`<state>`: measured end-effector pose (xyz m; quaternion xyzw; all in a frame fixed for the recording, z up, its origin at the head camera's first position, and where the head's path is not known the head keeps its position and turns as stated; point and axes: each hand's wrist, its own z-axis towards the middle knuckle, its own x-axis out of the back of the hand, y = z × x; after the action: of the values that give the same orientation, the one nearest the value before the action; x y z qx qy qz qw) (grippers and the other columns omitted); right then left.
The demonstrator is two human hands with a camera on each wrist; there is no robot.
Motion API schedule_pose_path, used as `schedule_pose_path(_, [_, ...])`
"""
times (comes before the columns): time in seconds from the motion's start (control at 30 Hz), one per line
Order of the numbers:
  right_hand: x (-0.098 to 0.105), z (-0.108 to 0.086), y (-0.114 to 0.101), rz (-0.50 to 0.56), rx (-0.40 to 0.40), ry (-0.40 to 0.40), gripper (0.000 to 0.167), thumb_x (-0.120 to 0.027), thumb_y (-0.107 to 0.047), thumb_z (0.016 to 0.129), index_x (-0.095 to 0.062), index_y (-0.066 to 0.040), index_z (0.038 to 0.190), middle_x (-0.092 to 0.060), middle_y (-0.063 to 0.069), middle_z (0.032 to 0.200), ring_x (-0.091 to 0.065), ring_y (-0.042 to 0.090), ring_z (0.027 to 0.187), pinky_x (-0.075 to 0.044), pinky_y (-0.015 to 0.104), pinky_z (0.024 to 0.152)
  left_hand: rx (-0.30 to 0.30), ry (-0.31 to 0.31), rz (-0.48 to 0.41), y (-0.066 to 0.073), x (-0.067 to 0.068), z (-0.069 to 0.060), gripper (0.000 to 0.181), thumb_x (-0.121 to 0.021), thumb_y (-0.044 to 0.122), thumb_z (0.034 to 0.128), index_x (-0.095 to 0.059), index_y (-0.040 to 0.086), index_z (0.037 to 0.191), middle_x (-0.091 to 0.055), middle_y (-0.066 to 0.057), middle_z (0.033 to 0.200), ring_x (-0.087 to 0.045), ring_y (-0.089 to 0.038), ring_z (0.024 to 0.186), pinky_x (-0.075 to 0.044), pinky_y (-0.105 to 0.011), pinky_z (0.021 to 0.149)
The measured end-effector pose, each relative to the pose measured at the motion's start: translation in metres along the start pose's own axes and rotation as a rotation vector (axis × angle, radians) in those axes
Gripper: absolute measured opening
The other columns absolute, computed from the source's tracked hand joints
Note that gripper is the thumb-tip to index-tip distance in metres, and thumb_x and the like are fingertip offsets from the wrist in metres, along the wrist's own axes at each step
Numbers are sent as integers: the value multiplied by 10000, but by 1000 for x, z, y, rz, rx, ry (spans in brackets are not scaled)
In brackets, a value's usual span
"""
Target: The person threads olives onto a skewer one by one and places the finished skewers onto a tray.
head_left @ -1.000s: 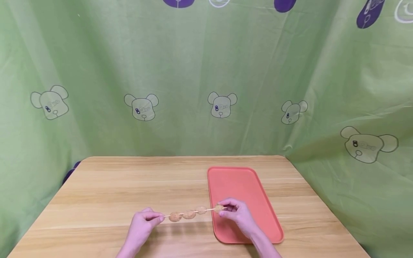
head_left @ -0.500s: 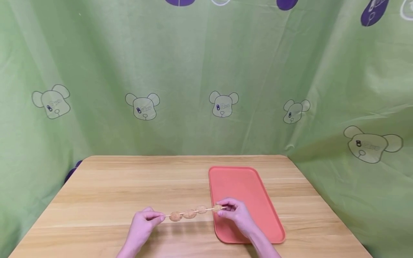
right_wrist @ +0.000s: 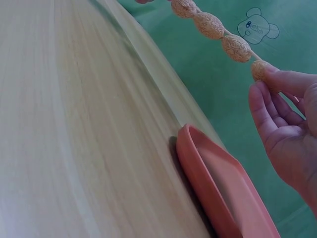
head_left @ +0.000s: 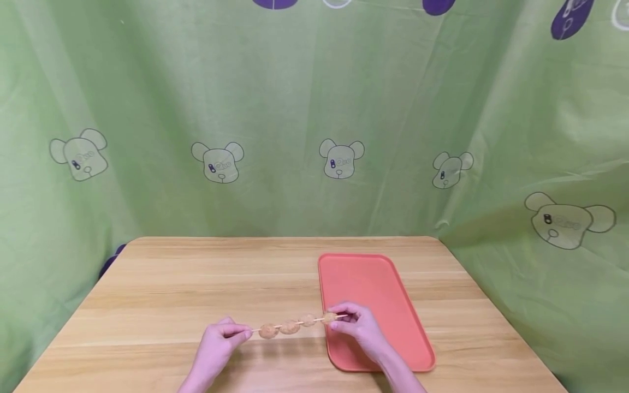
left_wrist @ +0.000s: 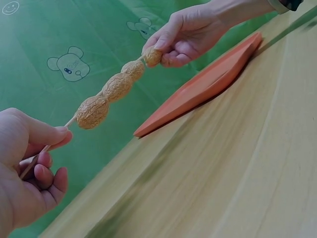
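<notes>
My left hand (head_left: 216, 346) pinches the bare left end of a thin wooden skewer (left_wrist: 71, 121) between thumb and fingers. Several brown, wrinkled balls are threaded on it; the leftmost ball (left_wrist: 92, 112) sits closest to that hand. At the other end, the fingers of my right hand (head_left: 361, 329) pinch the rightmost ball (right_wrist: 258, 71), with a gap of bare stick between it and its neighbour (right_wrist: 236, 48). A short bit of skewer tip shows past this ball in the head view. Both hands hold the skewer in the air, nearly level, above the wooden table (head_left: 196, 284).
A red-orange rectangular tray (head_left: 363, 278) lies on the table's right side, partly beneath my right hand and forearm. Behind and beside the table hangs a green curtain (head_left: 275, 202) printed with bear heads.
The rightmost ball has slid slightly left along the skewer with my right fingers, so more of the tip shows. My left hand keeps its grip; the head view has shifted a little.
</notes>
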<state>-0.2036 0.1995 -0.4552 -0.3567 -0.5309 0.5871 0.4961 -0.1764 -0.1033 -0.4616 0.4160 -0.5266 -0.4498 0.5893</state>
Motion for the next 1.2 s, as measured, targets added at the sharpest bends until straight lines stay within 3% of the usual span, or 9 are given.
schedule_pose_path(0.27, [4,-5,7,58,11,-38,385,-658,57,782,-494,224,1087,-641,57,919,-613,78,765,-512,240,715,4,-83,36,-9,-3,-2,150,-709,111,781,-718,20,900,-523,-17,708,-453,-98,671,-396,-234,648])
schedule_pose_path(0.53, [8,-6,9,100,0,-66,413,-645,35,804,-457,239,1109,-629,36,912,-623,117,783,-515,259,736,-98,-149,81,-12,-2,-5,137,-681,119,816,-716,13,895,-594,-5,767,-511,-67,710,-436,-233,669])
schedule_pose_path(0.73, [9,-5,7,90,-5,-47,386,-616,64,817,-445,244,1113,-627,8,883,-622,120,771,-516,258,728,-110,-212,96,-12,-1,-5,164,-661,139,831,-706,13,926,-656,-52,874,-577,-109,792,-456,-238,721])
schedule_pose_path(0.97, [7,-3,7,72,-30,-29,405,-639,63,792,-468,223,1123,-619,92,897,-615,116,773,-521,301,740,-134,-278,119,-17,0,-5,152,-659,131,835,-716,1,887,-685,-76,874,-609,-141,791,-463,-246,708])
schedule_pose_path(1.2, [9,1,8,124,-61,-20,473,-638,54,789,-421,218,1175,-614,73,925,-614,136,802,-516,330,770,-91,-459,48,-17,-1,-5,152,-625,76,852,-705,-40,911,-685,-111,812,-554,-72,646,-447,-215,577])
